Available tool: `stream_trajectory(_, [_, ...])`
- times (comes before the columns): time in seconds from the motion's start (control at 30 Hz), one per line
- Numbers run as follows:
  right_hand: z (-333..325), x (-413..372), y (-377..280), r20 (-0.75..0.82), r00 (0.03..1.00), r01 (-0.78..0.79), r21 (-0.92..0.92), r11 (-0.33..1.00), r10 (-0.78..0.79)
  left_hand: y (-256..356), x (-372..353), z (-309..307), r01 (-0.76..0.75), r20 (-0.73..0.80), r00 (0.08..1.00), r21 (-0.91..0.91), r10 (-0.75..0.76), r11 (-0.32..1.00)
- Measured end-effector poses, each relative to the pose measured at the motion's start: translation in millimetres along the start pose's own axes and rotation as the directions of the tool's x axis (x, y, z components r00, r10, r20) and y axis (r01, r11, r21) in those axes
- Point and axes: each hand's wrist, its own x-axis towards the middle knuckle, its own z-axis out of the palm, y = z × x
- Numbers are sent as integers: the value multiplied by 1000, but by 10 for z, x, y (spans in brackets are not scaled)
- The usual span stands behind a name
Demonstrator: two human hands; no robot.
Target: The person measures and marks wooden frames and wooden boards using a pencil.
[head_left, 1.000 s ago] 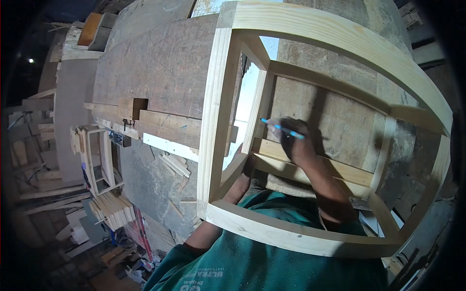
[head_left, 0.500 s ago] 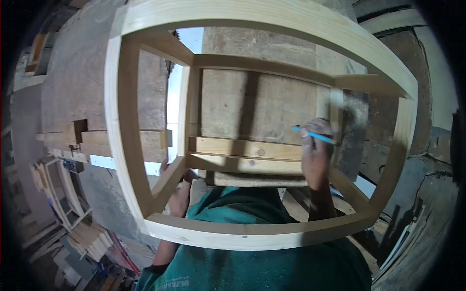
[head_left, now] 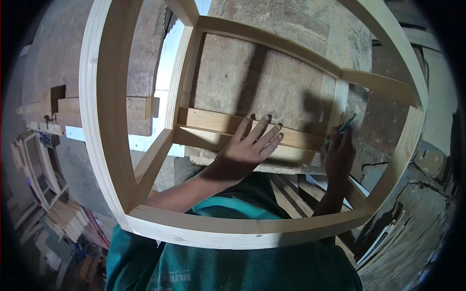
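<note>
A box-shaped frame of pale timber [head_left: 233,235] stands around both my arms. Inside it, my left hand [head_left: 252,143] lies open with fingers apart over two lower wooden strips, the rear one [head_left: 208,119] and the front one [head_left: 201,137]. My right hand [head_left: 338,157] is closed around a slim blue pencil [head_left: 347,123], whose end points up and away from me. That hand is beside the right end of the strips, close to the frame's short right rail [head_left: 340,99].
Under the frame is a worn wooden bench top [head_left: 228,72]. A clamped wooden bar [head_left: 111,114] lies at the left. Stacked wood pieces [head_left: 60,216] and a small frame [head_left: 41,167] are on the lower left. Offcuts [head_left: 383,242] lean at lower right.
My left hand has come from behind the frame's left post to the middle of the strips, fingers spread. My right hand with the pencil has moved right and slightly down. The view has shifted.
</note>
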Motion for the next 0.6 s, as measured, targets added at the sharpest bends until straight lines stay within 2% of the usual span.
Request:
stream_trajectory(0.07, [25,-11,45,-25,999,29,-36,999,-30,-16,-15,167,17,-37,999,-23,-18,1000])
stream_trajectory(0.17, [-9,-13,27,56,998,20,-83,996,-16,-19,-38,230,24,-58,998,-44,-26,999])
stream_trajectory(0.27, [5,-34,-3,50,998,48,-34,998,-46,-29,-52,226,25,-65,997,-67,-30,997])
stream_trajectory(0.47, [0,-21,-26,86,993,97,-196,976,-81,-36,-63,220,15,-30,999,-80,-18,997])
stream_trajectory(0.57, [1,-17,-85,133,991,-11,-166,986,34,-29,-62,253,21,-61,998,-81,-26,997])
stream_trajectory(0.6, [2,-16,-83,120,993,15,-189,982,8,-23,-62,261,24,-79,996,-85,-31,996])
